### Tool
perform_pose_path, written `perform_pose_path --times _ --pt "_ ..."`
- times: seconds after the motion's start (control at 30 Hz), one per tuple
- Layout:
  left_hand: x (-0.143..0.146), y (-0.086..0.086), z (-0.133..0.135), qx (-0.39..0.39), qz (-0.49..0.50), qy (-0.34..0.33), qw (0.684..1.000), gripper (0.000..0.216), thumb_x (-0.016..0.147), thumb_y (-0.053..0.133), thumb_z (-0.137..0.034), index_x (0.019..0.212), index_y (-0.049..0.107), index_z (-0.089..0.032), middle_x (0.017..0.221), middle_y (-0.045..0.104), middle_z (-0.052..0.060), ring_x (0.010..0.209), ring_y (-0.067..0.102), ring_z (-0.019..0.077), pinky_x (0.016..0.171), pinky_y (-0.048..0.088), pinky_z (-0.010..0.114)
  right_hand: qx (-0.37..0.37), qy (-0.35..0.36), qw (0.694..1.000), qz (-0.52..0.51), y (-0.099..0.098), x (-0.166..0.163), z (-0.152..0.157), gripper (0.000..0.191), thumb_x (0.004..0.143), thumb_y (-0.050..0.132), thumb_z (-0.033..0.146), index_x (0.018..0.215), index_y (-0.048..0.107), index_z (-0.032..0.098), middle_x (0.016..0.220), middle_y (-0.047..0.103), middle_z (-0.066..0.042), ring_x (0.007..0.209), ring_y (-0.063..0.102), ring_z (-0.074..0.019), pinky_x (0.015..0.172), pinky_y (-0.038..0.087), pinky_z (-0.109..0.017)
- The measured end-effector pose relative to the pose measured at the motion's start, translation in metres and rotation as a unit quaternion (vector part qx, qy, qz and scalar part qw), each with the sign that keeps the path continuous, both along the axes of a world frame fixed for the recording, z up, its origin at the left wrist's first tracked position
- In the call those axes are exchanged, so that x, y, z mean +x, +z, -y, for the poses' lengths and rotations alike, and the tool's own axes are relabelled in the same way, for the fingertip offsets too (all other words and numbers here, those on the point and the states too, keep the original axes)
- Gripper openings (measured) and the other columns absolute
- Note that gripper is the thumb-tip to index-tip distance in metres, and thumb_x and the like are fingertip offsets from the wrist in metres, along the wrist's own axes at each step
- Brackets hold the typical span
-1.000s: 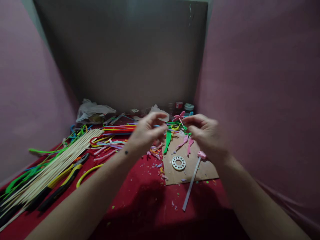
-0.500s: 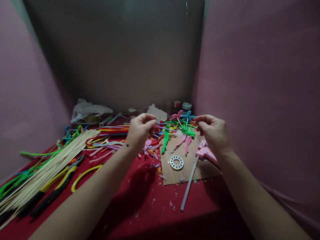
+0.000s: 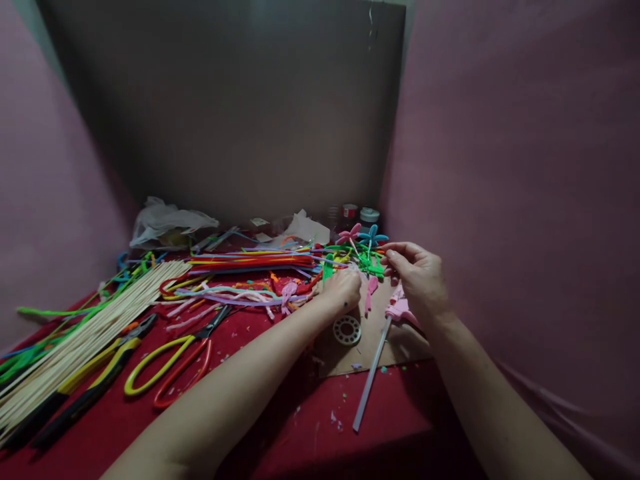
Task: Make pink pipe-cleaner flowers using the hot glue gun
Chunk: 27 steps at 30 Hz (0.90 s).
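My left hand [image 3: 343, 287] reaches low over the sheet of brown board [image 3: 373, 347], beside green and pink pipe-cleaner pieces. Its fingers point away from me and are mostly hidden behind the knuckles. To the right, my right hand [image 3: 419, 275] is held with thumb and forefinger pinched; anything between them is too small to make out. Just left of its fingertips lie twisted green pipe cleaners [image 3: 371, 265]. Behind them stand a pink flower shape [image 3: 349, 235] and a blue one [image 3: 373, 236]. A pink petal piece [image 3: 371, 293] rests between my hands.
A pink glue gun [image 3: 400, 309] with a glue stick [image 3: 371, 380] lies below my right hand, near a round holed disc [image 3: 347, 331]. Leftward are scissors [image 3: 187, 357], pliers [image 3: 107, 373], wooden sticks [image 3: 100, 333] and pipe cleaners [image 3: 250, 260]. A plastic bag [image 3: 167, 223] sits behind.
My left hand has moved right and down onto the board area, uncovering the scissors. My right hand has stayed nearly in place. The view has shifted slightly.
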<state>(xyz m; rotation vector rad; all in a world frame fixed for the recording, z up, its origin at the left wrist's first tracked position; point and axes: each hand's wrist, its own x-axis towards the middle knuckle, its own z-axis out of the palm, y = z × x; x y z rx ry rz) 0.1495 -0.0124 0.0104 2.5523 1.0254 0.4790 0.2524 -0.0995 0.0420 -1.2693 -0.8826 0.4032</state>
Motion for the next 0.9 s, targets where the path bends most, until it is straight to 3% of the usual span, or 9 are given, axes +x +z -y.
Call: perform_pose_path --times 0.23,0.3,0.43,0.57,0.67,0.77,0.83,0.9 --pt "-0.011 0.006 0.004 0.071 -0.103 0.011 0.992 0.021 0.079 0.043 -0.017 0.088 0.061 -0.013 0.091 0.064 0.016 0.084 0.063 0.0291 0.066 0.047 0.035 -0.029 -0.016 0.999 -0.016 -0.008 0.005 0.001 0.019 0.066 0.062 0.026 0.079 0.063 0.012 0.061 0.059 0.000 0.045 0.050 -0.0078 0.037 0.035 -0.018" --pt "-0.024 0.008 0.016 0.124 -0.098 0.005 0.987 0.028 0.082 0.038 -0.015 0.103 0.057 -0.012 0.104 0.060 0.017 0.089 0.061 0.0273 0.068 0.046 0.035 -0.057 0.000 0.998 -0.030 -0.008 0.003 0.001 0.023 0.067 0.063 0.032 0.080 0.062 0.013 0.057 0.057 0.002 0.040 0.047 -0.0071 0.034 0.033 -0.018" --pt "-0.048 0.008 0.043 0.328 -0.120 -0.055 0.935 0.033 0.086 0.031 -0.010 0.111 0.052 -0.011 0.096 0.058 0.014 0.077 0.061 0.0222 0.055 0.044 0.029 -0.101 0.084 0.990 -0.059 -0.010 -0.006 0.000 0.033 0.067 0.065 0.045 0.069 0.058 0.013 0.045 0.050 0.004 0.031 0.038 -0.0048 0.030 0.028 -0.017" --pt "-0.061 0.009 0.060 0.386 -0.097 -0.074 0.915 0.033 0.089 0.029 -0.013 0.113 0.051 -0.009 0.084 0.058 0.012 0.077 0.060 0.0211 0.058 0.043 0.028 -0.080 0.112 0.990 -0.044 -0.015 -0.021 0.000 0.028 0.069 0.064 0.038 0.059 0.058 0.013 0.038 0.043 0.006 0.030 0.036 -0.0045 0.030 0.027 -0.017" --pt "-0.069 0.018 0.057 0.311 -0.058 -0.028 0.948 0.029 0.089 0.035 -0.023 0.108 0.055 -0.012 0.087 0.059 0.011 0.073 0.059 0.0199 0.055 0.040 0.027 -0.044 0.116 0.991 -0.044 -0.017 -0.031 0.003 0.022 0.069 0.064 0.032 0.060 0.059 0.012 0.042 0.048 0.004 0.034 0.039 -0.0050 0.033 0.030 -0.018" --pt "-0.077 0.028 0.045 0.120 0.047 0.013 0.992 0.030 0.084 0.047 -0.040 0.093 0.060 -0.014 0.083 0.061 0.007 0.069 0.056 0.0169 0.056 0.038 0.025 -0.028 0.151 0.987 -0.051 -0.017 -0.039 0.006 0.022 0.070 0.064 0.032 0.063 0.062 0.012 0.049 0.055 0.001 0.038 0.041 -0.0056 0.035 0.031 -0.019" --pt "-0.082 0.031 0.038 -0.058 0.122 -0.014 0.991 0.030 0.079 0.052 -0.043 0.078 0.061 -0.014 0.066 0.057 0.002 0.059 0.051 0.0127 0.053 0.036 0.023 -0.028 0.176 0.983 -0.050 -0.016 -0.045 0.008 0.022 0.069 0.064 0.033 0.064 0.064 0.011 0.049 0.054 0.001 0.038 0.039 -0.0056 0.036 0.029 -0.020" --pt "-0.086 0.031 0.033 -0.191 0.175 -0.034 0.965 0.029 0.076 0.055 -0.040 0.064 0.057 -0.014 0.053 0.049 -0.002 0.049 0.042 0.0091 0.048 0.030 0.022 -0.029 0.186 0.981 -0.045 -0.015 -0.051 0.008 0.022 0.069 0.066 0.033 0.064 0.066 0.011 0.045 0.051 0.003 0.037 0.037 -0.0051 0.036 0.026 -0.020"
